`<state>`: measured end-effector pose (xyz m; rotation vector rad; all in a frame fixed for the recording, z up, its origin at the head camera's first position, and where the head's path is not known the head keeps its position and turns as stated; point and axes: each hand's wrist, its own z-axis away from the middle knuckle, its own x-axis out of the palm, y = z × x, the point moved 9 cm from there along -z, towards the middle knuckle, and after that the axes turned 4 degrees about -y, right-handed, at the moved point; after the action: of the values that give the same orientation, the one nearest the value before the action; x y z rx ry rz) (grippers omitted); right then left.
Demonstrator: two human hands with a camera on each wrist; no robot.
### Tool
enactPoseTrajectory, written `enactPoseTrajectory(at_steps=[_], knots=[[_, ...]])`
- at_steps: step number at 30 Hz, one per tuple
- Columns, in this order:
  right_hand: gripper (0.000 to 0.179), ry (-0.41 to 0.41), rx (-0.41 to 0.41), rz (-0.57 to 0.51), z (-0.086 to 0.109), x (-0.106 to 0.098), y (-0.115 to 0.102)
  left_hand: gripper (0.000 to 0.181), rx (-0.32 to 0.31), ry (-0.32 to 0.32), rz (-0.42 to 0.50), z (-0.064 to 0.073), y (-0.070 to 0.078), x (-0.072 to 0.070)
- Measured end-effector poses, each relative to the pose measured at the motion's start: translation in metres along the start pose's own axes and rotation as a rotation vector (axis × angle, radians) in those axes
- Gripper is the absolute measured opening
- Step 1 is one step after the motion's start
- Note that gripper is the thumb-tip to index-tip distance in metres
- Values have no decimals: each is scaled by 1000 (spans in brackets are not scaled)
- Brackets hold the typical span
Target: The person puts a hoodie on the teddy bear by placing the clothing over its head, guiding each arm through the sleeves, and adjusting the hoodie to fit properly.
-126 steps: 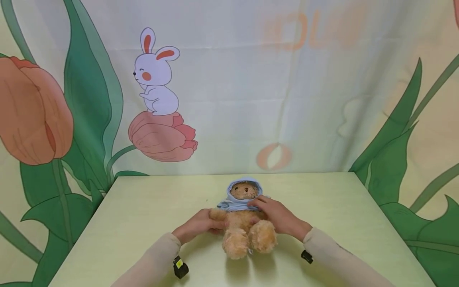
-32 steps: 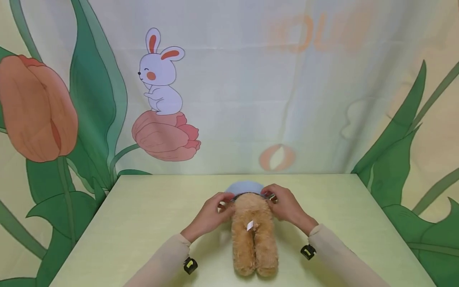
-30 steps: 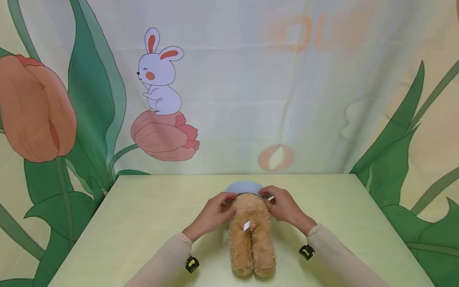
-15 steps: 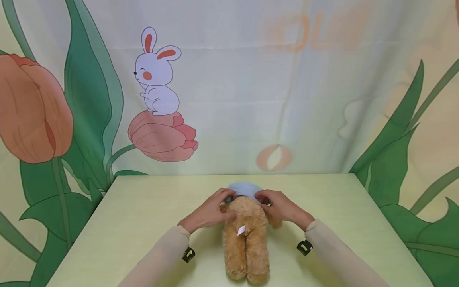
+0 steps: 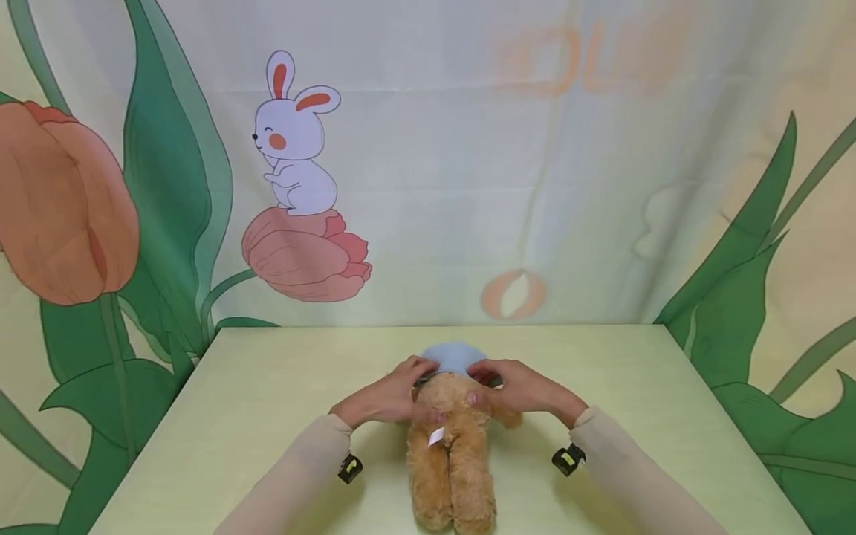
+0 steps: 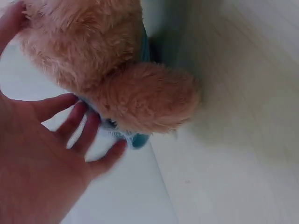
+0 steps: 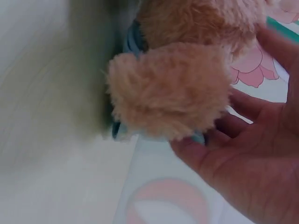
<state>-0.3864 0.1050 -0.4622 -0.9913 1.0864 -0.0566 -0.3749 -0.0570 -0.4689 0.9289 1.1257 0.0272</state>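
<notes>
A tan plush teddy bear [image 5: 461, 453] lies face down on the table, legs toward the near edge, a white tag [image 5: 436, 436] on its rear. Its light blue hoodie [image 5: 455, 357] is bunched around the head and shoulders, leaving the lower back bare. My left hand [image 5: 391, 390] holds the hoodie's edge at the left, its thumb on the bear's back. On the other side my right hand [image 5: 521, 386] grips the edge likewise, thumb on the fur. The bear's arms, one seen in the left wrist view [image 6: 149, 98], stick out below the cloth. The bear's face is hidden underneath.
The pale yellow-green table [image 5: 281, 401] ends at a fabric backdrop [image 5: 428, 186] printed with tulips and a rabbit. A black wrist camera [image 5: 350, 469] hangs under the left sleeve, and another black camera [image 5: 568, 460] under the right one.
The bear was turned from its back onto its front. Since then it has slid slightly left and nearer, and both hands have moved inward along the hoodie, thumbs onto the bear's back.
</notes>
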Motion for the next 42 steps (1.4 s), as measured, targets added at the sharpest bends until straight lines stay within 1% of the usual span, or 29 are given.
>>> enactPoseTrajectory(at_steps=[1,3,5,8,10,13,17,22,25,27,29,32,35,37,39,42], knots=[[57,-12,16,-17,1,1,-1,96,-10,4,-14,0,0,0],[65,-21,31,-18,0,2,-3,96,-30,8,-48,-1,0,0],[64,-22,23,-5,-1,3,-5,97,-48,15,-73,-2,-1,1],[57,-26,5,10,-3,6,-8,95,-52,26,-93,-6,-2,4],[50,-29,-3,39,-2,9,-7,86,-30,38,-106,-9,-1,7],[37,-22,-23,91,1,13,-5,67,21,63,-116,-12,3,13],[26,30,-31,154,6,17,-5,49,85,121,-131,-11,11,16],[18,125,-8,222,8,18,-7,39,143,197,-158,-7,18,16],[17,153,-15,243,8,21,-8,34,161,222,-181,-6,22,17],[17,159,-27,263,7,24,-8,32,181,238,-214,-5,26,19],[17,176,-39,311,8,28,-9,30,196,261,-258,-3,30,21],[20,240,-42,405,9,33,-12,31,217,311,-345,-1,36,25],[29,314,-42,482,11,37,-15,33,212,344,-406,1,38,29],[33,351,-46,518,13,38,-17,32,195,347,-404,2,39,29],[32,371,-44,526,15,37,-18,27,160,339,-360,4,35,27],[24,368,-27,472,20,32,-15,23,112,307,-276,8,29,23]])
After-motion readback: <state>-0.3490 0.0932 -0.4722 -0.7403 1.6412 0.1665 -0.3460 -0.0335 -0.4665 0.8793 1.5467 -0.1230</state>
